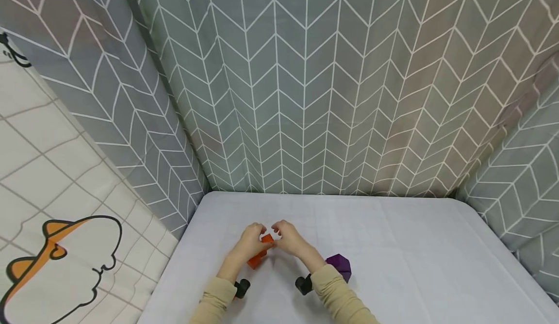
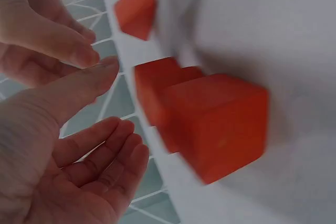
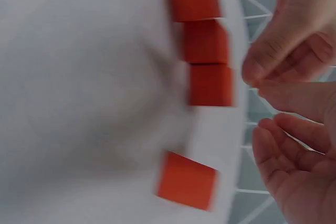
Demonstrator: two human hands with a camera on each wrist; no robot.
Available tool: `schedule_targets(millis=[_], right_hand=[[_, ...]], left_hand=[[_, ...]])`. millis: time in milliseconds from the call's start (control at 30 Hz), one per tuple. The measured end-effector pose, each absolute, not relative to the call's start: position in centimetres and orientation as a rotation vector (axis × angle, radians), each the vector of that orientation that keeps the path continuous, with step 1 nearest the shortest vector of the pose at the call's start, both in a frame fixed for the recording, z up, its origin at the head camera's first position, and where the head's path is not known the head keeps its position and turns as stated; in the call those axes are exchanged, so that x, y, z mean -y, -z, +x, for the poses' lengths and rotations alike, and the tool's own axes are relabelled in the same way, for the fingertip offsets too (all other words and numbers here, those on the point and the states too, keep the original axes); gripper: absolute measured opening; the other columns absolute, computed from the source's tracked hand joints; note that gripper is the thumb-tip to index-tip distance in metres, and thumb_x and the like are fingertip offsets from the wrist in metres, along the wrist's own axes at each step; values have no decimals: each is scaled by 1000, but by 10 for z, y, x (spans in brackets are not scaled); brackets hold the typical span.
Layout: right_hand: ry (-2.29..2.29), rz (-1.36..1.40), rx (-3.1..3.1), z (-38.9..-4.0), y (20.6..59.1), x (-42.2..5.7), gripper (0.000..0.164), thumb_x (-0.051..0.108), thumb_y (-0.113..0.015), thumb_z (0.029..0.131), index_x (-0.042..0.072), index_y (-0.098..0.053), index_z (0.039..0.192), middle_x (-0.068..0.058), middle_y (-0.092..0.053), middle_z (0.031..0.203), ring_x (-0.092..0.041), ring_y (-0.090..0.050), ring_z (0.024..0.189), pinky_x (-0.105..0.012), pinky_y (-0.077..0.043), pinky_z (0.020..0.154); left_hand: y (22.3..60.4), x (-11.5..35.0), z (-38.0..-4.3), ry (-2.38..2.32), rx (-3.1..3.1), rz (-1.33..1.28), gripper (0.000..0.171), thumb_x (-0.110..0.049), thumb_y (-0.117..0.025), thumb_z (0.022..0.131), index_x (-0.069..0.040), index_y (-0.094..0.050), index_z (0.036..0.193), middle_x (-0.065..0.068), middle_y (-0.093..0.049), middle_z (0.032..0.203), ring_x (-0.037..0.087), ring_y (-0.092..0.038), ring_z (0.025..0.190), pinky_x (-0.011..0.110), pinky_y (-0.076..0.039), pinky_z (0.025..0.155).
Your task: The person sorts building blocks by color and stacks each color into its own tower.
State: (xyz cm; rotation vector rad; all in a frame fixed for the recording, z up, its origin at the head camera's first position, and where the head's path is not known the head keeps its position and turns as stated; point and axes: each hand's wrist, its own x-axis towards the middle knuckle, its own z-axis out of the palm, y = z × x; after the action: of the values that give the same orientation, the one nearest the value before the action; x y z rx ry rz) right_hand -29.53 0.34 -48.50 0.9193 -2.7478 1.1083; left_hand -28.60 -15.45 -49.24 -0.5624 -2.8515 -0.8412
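My left hand (image 1: 250, 242) and right hand (image 1: 289, 238) are held above the white table with thumb tips close together and fingers loosely bent. Nothing shows in either hand. In the left wrist view, the left hand (image 2: 79, 150) is below and the right hand (image 2: 42, 30) above. Three orange blocks (image 2: 226, 124) form a touching, slightly staggered row on the table near the left hand. Apart from them, toward the right hand, lies another orange block (image 2: 137, 11). The right wrist view has the same row (image 3: 207, 43) and the single block (image 3: 187, 182). The hands partly hide the blocks (image 1: 257, 260) in the head view.
A purple faceted object (image 1: 339, 267) stands beside the right forearm. Black wrist-worn devices (image 1: 242, 288) sit on both wrists. The white table (image 1: 415, 256) meets a grey chevron curtain (image 1: 305, 96) at the back. White tiling with a cartoon drawing (image 1: 65, 270) is at the left.
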Motion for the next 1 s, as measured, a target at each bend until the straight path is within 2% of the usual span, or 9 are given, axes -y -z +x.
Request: schedule_targets(millis=[100, 267, 433, 633, 1000], right_hand=[[-1103, 887, 2744, -295, 505, 1, 33, 0, -68, 71, -10, -57, 100, -18, -56, 89, -29, -55, 78, -30, -46, 65], [-1075, 859, 2783, -291, 526, 7, 35, -4, -65, 71, -5, -57, 105, -14, -59, 99, -25, -57, 90, -32, -46, 76], [-1017, 861, 2686, -291, 539, 13, 34, -12, -62, 67, -2, -60, 100, -11, -61, 91, -23, -58, 86, -31, -47, 76], [-956, 852, 2645, -293, 542, 16, 33, -13, -61, 63, -1, -61, 94, -9, -61, 86, -21, -59, 82, -30, -47, 73], [-955, 846, 2653, -294, 524, 18, 21, -7, -59, 74, -3, -61, 95, -13, -60, 85, -24, -58, 81, -32, -47, 72]], left_hand=[[507, 152, -287, 836, 2858, -567, 35, -18, -76, 68, 6, -58, 86, 12, -55, 78, 20, -50, 70, 32, -45, 64], [525, 151, -290, 854, 2877, -548, 24, -11, -74, 68, 0, -57, 80, 6, -54, 73, 14, -47, 64, 25, -41, 58], [533, 152, -291, 880, 2827, -538, 22, -7, -74, 64, -1, -55, 73, 5, -54, 68, 14, -47, 60, 25, -40, 56], [536, 153, -293, 874, 2796, -543, 22, -7, -74, 63, -1, -55, 72, 6, -54, 67, 14, -47, 60, 26, -40, 55], [524, 157, -300, 842, 2761, -638, 23, -7, -76, 62, -1, -58, 75, 6, -56, 69, 13, -48, 61, 25, -40, 57]])
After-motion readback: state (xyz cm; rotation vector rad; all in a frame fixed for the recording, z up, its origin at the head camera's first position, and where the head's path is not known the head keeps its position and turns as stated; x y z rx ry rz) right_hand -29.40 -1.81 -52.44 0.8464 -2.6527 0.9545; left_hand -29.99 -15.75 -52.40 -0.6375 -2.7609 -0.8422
